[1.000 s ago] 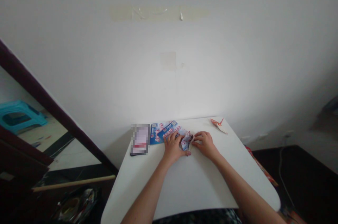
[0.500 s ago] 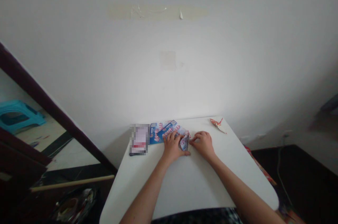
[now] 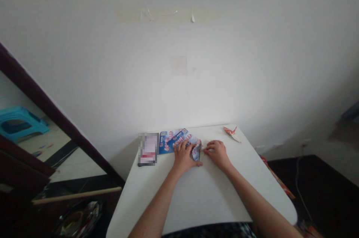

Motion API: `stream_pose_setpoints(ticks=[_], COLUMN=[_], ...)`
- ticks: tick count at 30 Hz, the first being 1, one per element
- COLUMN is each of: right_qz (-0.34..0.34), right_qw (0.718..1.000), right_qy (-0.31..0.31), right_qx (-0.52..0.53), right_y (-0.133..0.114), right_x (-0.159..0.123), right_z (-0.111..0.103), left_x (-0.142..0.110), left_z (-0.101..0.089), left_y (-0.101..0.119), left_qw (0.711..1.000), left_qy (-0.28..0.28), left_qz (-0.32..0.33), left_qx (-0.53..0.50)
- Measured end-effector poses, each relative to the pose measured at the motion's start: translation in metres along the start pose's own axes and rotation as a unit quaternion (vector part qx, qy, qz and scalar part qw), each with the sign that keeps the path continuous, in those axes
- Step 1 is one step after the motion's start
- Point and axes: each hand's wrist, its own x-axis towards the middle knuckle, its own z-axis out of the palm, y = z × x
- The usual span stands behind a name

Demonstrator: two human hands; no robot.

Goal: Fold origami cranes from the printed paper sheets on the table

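Observation:
My left hand (image 3: 183,157) holds a folded piece of blue and pink printed paper (image 3: 196,152) on the white table, its thumb spread along the near side and its fingers over the left part. Just right of this paper, my right hand (image 3: 217,153) is closed in a pinch. Whether a thin edge of the paper sits between its fingertips is too small to tell. Blue printed sheets (image 3: 165,143) with pink blossoms and a square code lie under and behind my left hand. At the table's back right rests an orange and white folded paper crane (image 3: 231,134).
A phone-like object (image 3: 148,150), blurred by pixels, lies at the left of the white table (image 3: 207,200). The wall (image 3: 179,99) rises behind the table. A mirror (image 3: 61,144) with a dark frame leans at left, showing a blue stool (image 3: 22,122). A filled bin (image 3: 80,217) stands below.
My right hand has shifted slightly to the right, away from the folded paper. My left hand keeps its hold with little change. The view has tilted very slightly.

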Motion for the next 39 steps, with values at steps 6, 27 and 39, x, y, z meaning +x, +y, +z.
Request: stream_pose_setpoints(ticks=[6,27,39], right_qz=[-0.035,-0.116,-0.112], right_qw=[0.999,0.991,0.99], right_qy=[0.0,-0.041,-0.06], right_qx=[-0.023,0.047,0.061], right_y=[-0.006,-0.012,-0.014], right_x=[-0.004,-0.008,-0.006], right_z=[0.002,0.002,0.001], left_x=[0.0,0.002,0.005], left_z=[0.001,-0.002,-0.006], left_y=[-0.001,0.006,0.006], left_qw=[1.0,0.986,0.985], left_qy=[-0.002,0.118,0.112], left_qz=[0.002,0.014,-0.02], left_qx=[0.003,-0.116,-0.133])
